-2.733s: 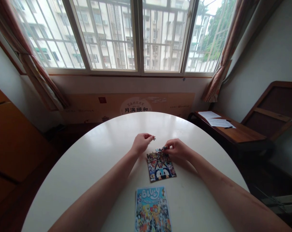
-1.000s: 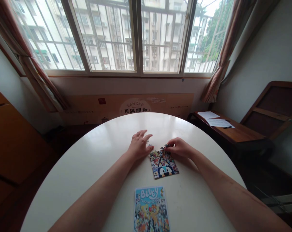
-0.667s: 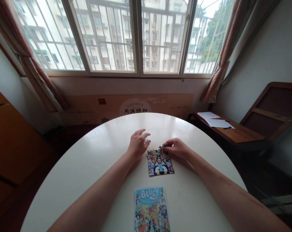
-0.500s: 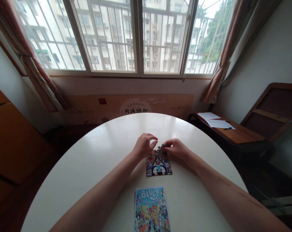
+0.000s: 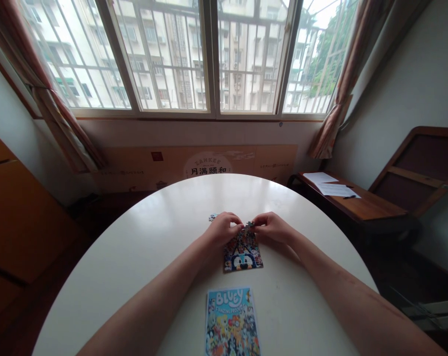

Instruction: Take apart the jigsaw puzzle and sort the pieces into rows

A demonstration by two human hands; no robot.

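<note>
A partly assembled jigsaw puzzle (image 5: 243, 253) lies on the white round table, a blue dog face along its near edge. At its far edge, my right hand (image 5: 273, 227) pinches a small joined bit of jigsaw pieces (image 5: 250, 224) with thumb and forefinger. My left hand (image 5: 224, 228) reaches over the puzzle's far left corner. Its thumb and fingertips close on the left end of that same bit, though the exact contact is too small to make out. Beyond the left knuckles rests a loose jigsaw piece (image 5: 212, 217), partly covered by the hand.
A bright blue picture sheet (image 5: 231, 321) marked "Bluey" lies nearer to me on the white table (image 5: 135, 277). Off to the right stands a wooden bench (image 5: 372, 205) with papers (image 5: 337, 190) and pens on it. A barred window and a printed board are behind the table.
My left hand has come down and toward me, its parted fingers closing beside the right fingertips. The loose piece behind it has come into view. My right hand has barely moved.
</note>
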